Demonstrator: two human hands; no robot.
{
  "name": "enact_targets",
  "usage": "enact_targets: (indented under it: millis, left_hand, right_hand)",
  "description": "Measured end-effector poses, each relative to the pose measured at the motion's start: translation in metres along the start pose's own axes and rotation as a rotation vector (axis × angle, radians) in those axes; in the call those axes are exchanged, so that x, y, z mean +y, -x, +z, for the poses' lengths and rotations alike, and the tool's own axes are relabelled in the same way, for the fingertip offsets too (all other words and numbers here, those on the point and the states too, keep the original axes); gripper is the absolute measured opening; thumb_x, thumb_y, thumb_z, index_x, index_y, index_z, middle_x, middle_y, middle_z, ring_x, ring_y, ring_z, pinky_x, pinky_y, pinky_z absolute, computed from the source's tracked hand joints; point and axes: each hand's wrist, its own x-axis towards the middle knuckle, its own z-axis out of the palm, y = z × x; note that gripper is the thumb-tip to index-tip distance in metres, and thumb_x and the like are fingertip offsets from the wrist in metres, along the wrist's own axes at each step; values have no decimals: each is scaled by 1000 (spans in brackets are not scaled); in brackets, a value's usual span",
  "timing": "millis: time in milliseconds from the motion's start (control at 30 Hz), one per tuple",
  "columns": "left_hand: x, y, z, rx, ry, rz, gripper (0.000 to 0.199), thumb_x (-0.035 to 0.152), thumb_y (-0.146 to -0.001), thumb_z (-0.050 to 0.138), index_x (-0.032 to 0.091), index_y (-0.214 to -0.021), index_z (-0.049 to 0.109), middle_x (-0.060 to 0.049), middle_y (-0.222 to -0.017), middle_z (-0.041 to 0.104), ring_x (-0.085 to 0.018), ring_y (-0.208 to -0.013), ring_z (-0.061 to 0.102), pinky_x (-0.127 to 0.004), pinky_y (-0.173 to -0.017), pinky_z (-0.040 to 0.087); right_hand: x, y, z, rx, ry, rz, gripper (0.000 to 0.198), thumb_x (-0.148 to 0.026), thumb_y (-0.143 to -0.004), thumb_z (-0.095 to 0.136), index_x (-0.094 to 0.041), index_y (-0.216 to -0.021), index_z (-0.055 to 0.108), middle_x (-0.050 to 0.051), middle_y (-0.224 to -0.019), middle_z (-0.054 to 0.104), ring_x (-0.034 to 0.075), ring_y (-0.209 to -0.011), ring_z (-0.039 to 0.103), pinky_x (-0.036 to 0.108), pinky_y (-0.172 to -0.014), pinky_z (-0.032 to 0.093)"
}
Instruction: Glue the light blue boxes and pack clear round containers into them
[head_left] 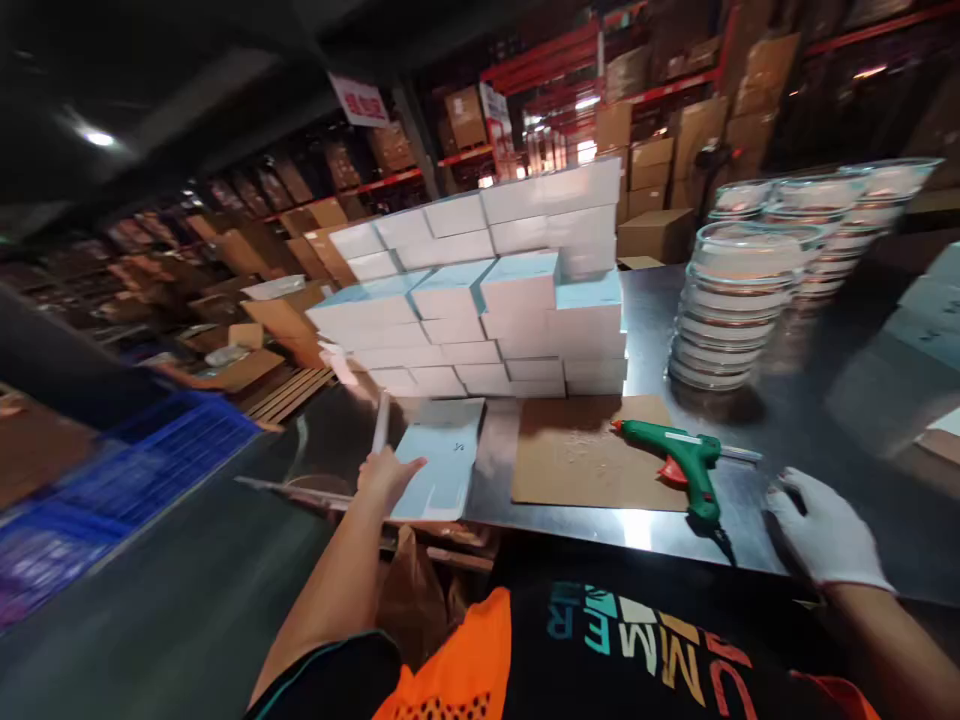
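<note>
Box [439,470] flat at counter [787,440] edge, long axis pointing away; left hand [386,475] gripping its near-left side; gloved right hand [825,540] loosely curled, empty, beside glue gun [682,462].

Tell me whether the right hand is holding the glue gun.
No: the gloved right hand rests on the table, apart from the glue gun.

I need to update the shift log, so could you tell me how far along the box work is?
Done: a large stack of closed boxes stands on the table. In hand: the left hand holds an open box. Left: stacked clear dishes wait; the glue gun lies unused near the gloved right hand.
</note>
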Motion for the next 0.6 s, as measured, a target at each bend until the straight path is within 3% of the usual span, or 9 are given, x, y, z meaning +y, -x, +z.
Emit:
enact_targets:
  millis: [67, 200, 300, 400, 500, 600]
  left_hand:
    - [-1, -6, 4, 20, 46, -9, 95, 57, -79, 85, 6, -152, 51, -36, -152, 56, -48, -136, 64, -50, -109, 54]
    - [-1, -13, -4, 77, 153, 11, 113, 45, -68, 97, 12, -160, 41, -35, -156, 52, -47, -136, 64, -52, -111, 52]
    - [2, -10, -27, 148, 275, 57, 105, 37, -62, 99, 8, -151, 52, -37, -155, 51, -53, -137, 62, -60, -113, 48]
    - [3, 4, -55, 178, 478, 163, 83, 47, -69, 94, 7, -136, 65, -29, -140, 67, -45, -127, 70, -51, -104, 56]
    - [8, 35, -71, 148, 723, 309, 75, 70, -74, 82, 10, -118, 74, -18, -114, 80, -33, -101, 77, -39, -85, 61]
    - [30, 81, -65, 15, 1134, 423, 81, 78, -55, 91, 11, -99, 77, -13, -89, 81, -28, -77, 74, -36, -69, 59]
  right_hand:
    - [-7, -1, -1, -79, 58, 0, 54, -50, -95, 45, -12, -118, 75, 31, -140, 69, 56, -132, 65, 69, -106, 55]
    - [-20, -4, -8, -110, 119, -71, 38, -48, -94, 48, -18, -93, 73, 29, -126, 73, 58, -120, 70, 68, -95, 57]
    - [-19, -3, -8, -110, 70, -69, 38, -50, -92, 49, -20, -87, 72, 31, -132, 71, 61, -121, 68, 70, -93, 56]
    - [-25, 0, -8, -55, -16, -12, 37, -49, -90, 51, -20, -97, 74, 31, -141, 67, 57, -133, 64, 72, -103, 54]
    - [-61, 7, -9, 17, -162, -124, 36, -47, -93, 54, -22, -109, 76, 27, -142, 69, 49, -141, 62, 66, -118, 49]
    - [-126, 18, -8, -30, -449, -252, 46, -58, -94, 60, -24, -122, 72, 22, -147, 69, 43, -145, 60, 61, -126, 44]
